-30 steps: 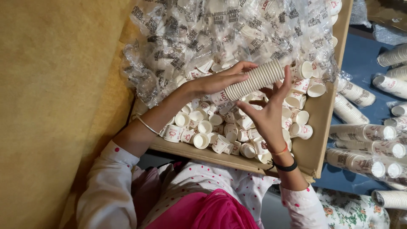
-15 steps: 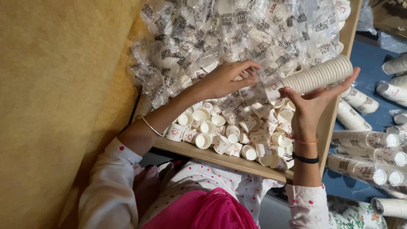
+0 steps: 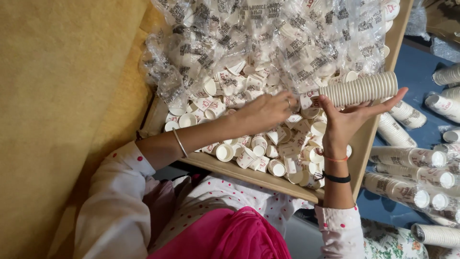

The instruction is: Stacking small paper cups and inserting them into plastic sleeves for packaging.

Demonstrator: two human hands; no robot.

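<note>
My right hand [image 3: 347, 120] holds a long stack of small white paper cups [image 3: 359, 89] lying sideways on its palm and fingers, above the right edge of a cardboard box [image 3: 249, 173]. My left hand [image 3: 266, 111] reaches into the box and its fingertips touch a loose cup [image 3: 308, 100] at the stack's open end. The box is full of loose paper cups [image 3: 261, 144] with red print, many lying on their sides.
Crumpled clear plastic wrap [image 3: 268, 43] with dark print covers the far half of the box. Several wrapped cup stacks [image 3: 417, 165] lie on a blue surface [image 3: 419, 72] at the right. A yellow-brown wall [image 3: 62, 96] fills the left.
The right hand has carried the cup stack out to the right of the box. The left hand has moved right across the loose cups to the stack's end.
</note>
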